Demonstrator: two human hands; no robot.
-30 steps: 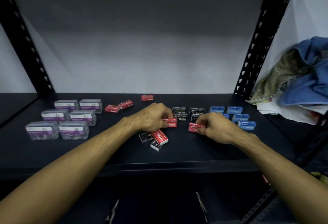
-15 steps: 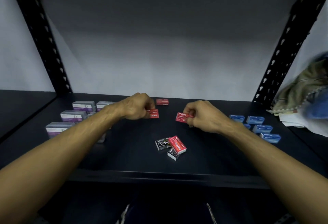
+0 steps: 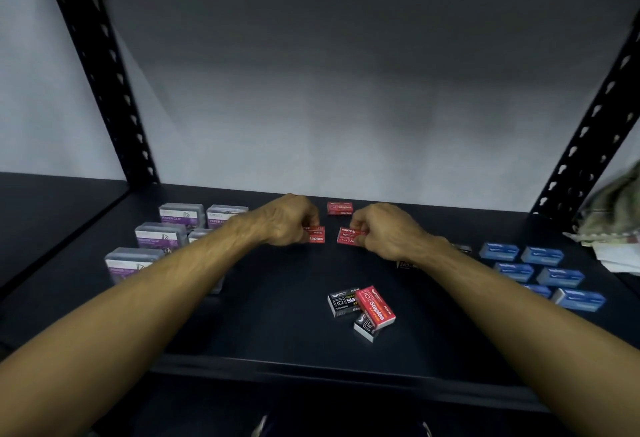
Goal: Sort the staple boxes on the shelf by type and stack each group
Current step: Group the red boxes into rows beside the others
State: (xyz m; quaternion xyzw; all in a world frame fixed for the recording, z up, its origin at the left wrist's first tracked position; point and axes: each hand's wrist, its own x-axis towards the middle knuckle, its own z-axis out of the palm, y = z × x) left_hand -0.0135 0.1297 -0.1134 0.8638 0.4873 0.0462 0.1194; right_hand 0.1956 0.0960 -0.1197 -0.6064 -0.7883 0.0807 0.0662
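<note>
My left hand [image 3: 285,222] pinches a red staple box [image 3: 316,234] near the back middle of the black shelf [image 3: 277,343]. My right hand [image 3: 384,232] pinches another red staple box [image 3: 346,236] just to its right. A third red staple box [image 3: 339,208] lies behind them at the back wall. Toward the front sits a small pile: a red box [image 3: 375,306] leaning over two black staple boxes [image 3: 341,302]. Several blue staple boxes [image 3: 540,272] are grouped at the right. Another black box [image 3: 405,265] shows partly under my right forearm.
Several clear paper-clip boxes with purple labels [image 3: 162,234] stand at the left, partly hidden by my left arm. Black perforated uprights [image 3: 100,66] frame the bay on both sides. Crumpled cloth [image 3: 613,215] lies on the neighbouring shelf at the right.
Both hands have carried their red boxes back from the shelf's middle toward the rear wall, close to the lone red box there. The camera has swung left and tilted up.
</note>
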